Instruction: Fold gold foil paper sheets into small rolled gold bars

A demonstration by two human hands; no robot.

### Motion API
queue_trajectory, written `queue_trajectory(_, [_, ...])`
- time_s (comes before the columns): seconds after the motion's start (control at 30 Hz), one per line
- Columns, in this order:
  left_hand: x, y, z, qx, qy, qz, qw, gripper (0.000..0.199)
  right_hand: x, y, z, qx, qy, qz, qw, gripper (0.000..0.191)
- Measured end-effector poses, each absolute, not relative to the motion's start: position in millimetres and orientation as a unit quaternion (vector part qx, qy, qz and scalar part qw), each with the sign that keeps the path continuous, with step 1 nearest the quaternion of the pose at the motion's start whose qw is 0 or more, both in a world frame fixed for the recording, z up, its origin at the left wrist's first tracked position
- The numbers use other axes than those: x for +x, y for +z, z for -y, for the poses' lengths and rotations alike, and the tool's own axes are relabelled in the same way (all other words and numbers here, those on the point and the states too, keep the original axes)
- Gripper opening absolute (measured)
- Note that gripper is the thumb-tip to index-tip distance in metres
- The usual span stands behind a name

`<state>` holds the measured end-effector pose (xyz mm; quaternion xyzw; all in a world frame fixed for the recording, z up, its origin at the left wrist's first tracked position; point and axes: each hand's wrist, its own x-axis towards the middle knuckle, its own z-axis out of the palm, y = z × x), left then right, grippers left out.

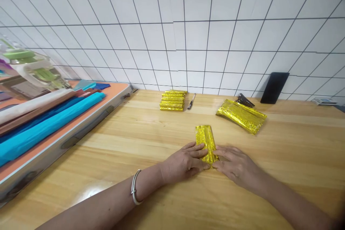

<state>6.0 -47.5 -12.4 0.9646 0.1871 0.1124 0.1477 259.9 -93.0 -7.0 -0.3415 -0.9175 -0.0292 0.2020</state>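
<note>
The left grip [185, 161] – fingers loosely spread, unclenched – rests on the folded gold foil sheet [205, 134] on the wooden surface [140, 140]; the right grip [238, 165], thumb and fingers parted, touches its right edge.

This inspection counts two hands [185, 161] [237, 165], one folded foil piece [205, 136], one foil-strip pile [172, 101], one foil bundle [242, 115], and one each of pen [191, 101], clip [245, 101], black slab [274, 88], bracelet [133, 189], bottle [40, 68].

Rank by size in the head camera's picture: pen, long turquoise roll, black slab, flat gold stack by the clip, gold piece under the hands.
1. Turquoise roll
2. Gold stack
3. Black slab
4. Pen

Unranked: gold piece; the left hand and right hand partly cover it, so its size is unsure.
</note>
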Motion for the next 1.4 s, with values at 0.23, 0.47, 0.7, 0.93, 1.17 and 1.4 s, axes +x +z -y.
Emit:
queue_trajectory(0.23, [7.0,-8.0,49.7,0.965,0.124,-0.166,0.159,0.032,262.4,-7.6,90.2,-0.321,-0.022,0.924,0.207,0.023])
queue_trajectory(0.47, [8.5,-3.2,55.4,0.971,0.137,-0.148,0.129,0.032,260.8,-9.4,90.5,-0.328,-0.021,0.917,0.225,0.019])
queue_trajectory(0.7, [6.7,-5.9,57.1,0.973,0.136,-0.154,0.107,0.032,262.4,-12.9,88.5,-0.328,-0.022,0.919,0.218,0.021])
queue_trajectory(0.93, [1.4,-10.1,55.4,0.961,0.155,-0.138,0.183,0.037,263.1,-13.2,86.8,-0.323,-0.013,0.918,0.228,0.019])
queue_trajectory(1.17, [9.1,-9.2,64.1,0.936,0.198,-0.199,0.212,0.029,262.5,-16.7,85.7,-0.337,0.018,0.913,0.229,0.017])
queue_trajectory(1.4, [16.3,-10.2,75.3,0.898,0.247,-0.291,0.220,0.020,258.0,-16.7,85.0,-0.373,0.074,0.891,0.248,0.016])
